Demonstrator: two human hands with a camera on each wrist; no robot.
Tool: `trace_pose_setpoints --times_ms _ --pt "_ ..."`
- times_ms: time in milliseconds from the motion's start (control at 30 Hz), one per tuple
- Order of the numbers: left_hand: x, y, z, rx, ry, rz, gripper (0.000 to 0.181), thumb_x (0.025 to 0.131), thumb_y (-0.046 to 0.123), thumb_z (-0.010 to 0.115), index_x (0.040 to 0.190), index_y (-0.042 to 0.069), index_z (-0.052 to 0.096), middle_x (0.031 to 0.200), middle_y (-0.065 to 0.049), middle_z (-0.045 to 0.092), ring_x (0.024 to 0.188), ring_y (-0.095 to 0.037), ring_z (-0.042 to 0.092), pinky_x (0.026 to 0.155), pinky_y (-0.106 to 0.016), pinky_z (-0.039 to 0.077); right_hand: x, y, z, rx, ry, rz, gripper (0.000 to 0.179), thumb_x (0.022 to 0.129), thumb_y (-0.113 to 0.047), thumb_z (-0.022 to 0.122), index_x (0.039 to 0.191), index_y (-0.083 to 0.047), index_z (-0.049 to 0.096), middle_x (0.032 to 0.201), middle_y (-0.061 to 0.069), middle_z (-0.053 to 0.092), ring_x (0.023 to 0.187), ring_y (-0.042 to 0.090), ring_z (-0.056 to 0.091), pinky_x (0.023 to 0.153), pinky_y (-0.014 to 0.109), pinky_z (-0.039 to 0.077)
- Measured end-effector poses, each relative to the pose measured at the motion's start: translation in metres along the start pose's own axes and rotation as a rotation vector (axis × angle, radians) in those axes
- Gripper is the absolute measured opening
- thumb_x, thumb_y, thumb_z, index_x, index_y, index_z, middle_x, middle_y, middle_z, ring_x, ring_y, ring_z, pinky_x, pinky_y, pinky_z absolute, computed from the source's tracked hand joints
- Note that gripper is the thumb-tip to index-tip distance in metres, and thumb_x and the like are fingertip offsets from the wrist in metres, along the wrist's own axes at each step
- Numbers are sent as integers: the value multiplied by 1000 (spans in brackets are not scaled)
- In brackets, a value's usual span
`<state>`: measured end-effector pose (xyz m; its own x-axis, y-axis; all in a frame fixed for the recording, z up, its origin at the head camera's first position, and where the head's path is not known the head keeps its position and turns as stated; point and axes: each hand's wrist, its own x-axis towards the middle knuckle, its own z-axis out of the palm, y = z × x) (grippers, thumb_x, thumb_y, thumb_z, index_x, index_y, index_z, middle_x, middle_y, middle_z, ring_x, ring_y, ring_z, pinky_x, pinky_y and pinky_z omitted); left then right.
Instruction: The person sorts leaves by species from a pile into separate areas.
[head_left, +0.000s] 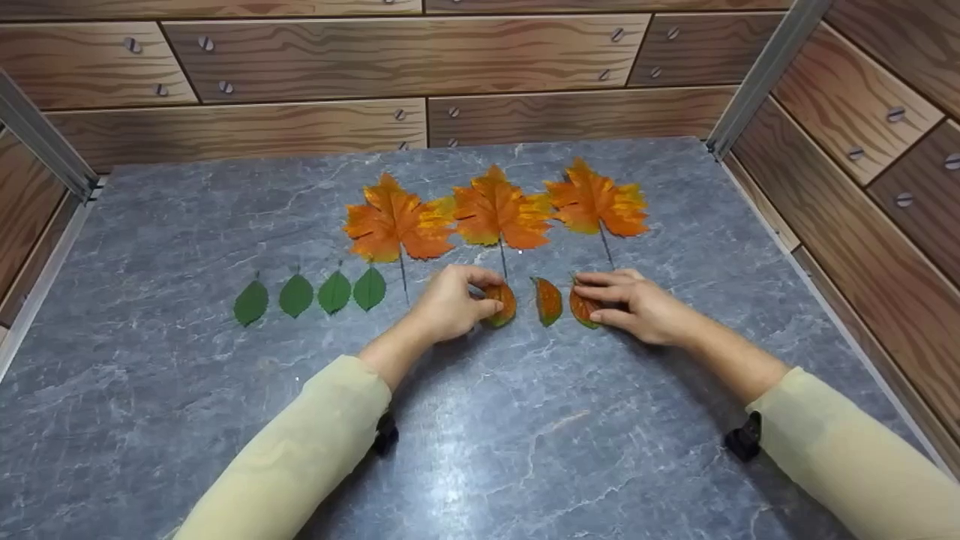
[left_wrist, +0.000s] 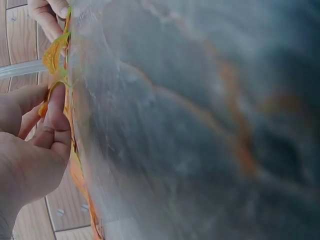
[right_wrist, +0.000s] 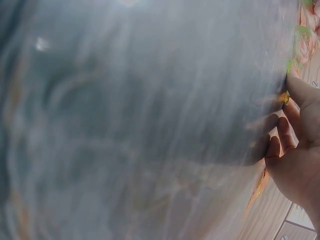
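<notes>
Three small orange-brown leaves with green edges lie in a short row at mid-table. My left hand (head_left: 454, 304) pinches the left one, an orange leaf (head_left: 507, 306), between thumb and fingers; its curled edge (left_wrist: 45, 106) shows in the left wrist view. The middle orange leaf (head_left: 549, 301) lies untouched between the hands. At the right end, my right hand (head_left: 641, 304) has its thumb and forefinger at opposite ends of another orange leaf (head_left: 580, 309), partly covering it. In the right wrist view only a yellow sliver of that leaf (right_wrist: 285, 97) appears between thumb and forefinger.
Behind the hands lie three large orange maple leaves, left (head_left: 396, 221), middle (head_left: 499, 214) and right (head_left: 596, 202), stems toward me. Several green leaves (head_left: 296, 295) form a row at the left. Wood-patterned walls (head_left: 405, 56) border the grey marbled table (head_left: 187, 420).
</notes>
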<state>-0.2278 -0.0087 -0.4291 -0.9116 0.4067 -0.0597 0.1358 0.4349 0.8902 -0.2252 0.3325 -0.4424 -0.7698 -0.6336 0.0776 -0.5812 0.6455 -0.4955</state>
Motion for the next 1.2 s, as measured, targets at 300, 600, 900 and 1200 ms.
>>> trace_pose_setpoints --times_ms 300,600,900,1200 --pt "3 -1 4 32 -23 11 39 96 9 80 134 4 73 122 -11 75 113 -26 71 95 -36 58 0 1 0 -3 4 -5 46 104 -17 71 148 -5 63 159 14 52 141 45 47 115 67 34" --pt "-4 -4 -2 3 -50 28 48 97 9 80 143 8 68 117 -12 75 107 -24 71 89 -37 59 5 3 0 -6 -9 4 47 104 -17 72 148 -6 63 160 14 51 142 45 47 116 66 35" --pt "-18 -3 -21 -76 -37 20 57 99 10 77 153 8 58 123 -17 72 94 -26 77 79 -36 63 12 3 -6 54 11 73 49 103 -19 74 149 -9 63 158 15 53 147 44 45 119 64 33" --pt "-49 -1 -47 42 59 61 55 100 19 76 153 19 60 132 -16 71 102 -25 75 82 -37 63 6 -9 -18 74 59 151 54 106 -28 70 155 -10 56 162 18 47 149 44 42 118 65 36"
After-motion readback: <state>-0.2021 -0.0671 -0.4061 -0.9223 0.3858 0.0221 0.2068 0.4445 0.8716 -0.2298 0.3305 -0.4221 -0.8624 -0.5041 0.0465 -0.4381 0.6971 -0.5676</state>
